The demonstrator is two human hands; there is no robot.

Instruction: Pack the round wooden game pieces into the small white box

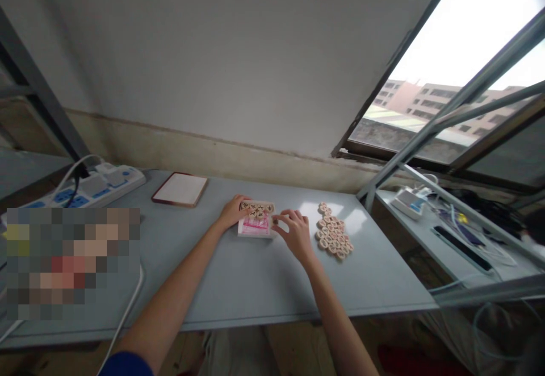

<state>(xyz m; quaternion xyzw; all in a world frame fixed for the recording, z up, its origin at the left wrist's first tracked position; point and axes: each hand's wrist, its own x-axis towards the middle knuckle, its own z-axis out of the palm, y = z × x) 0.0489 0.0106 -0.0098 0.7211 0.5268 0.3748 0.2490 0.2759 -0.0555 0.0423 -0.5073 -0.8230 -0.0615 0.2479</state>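
Note:
A small white box (256, 229) with a pink-printed inside lies on the grey desk. Several round wooden pieces (258, 211) with dark characters sit in rows along its far side. My left hand (233, 211) grips the box at its left edge. Beside the right edge of the box, my right hand (293, 229) pinches one round piece (275, 222) between thumb and fingertips. A cluster of round wooden pieces (333, 234) lies flat on the desk to the right of my right hand.
A white lid-like tray with a dark red rim (181, 189) lies at the back left. Power strips (102, 186) with cables stand at the far left, near a blurred-out patch. A metal frame (409, 149) rises on the right, with another desk and a window beyond.

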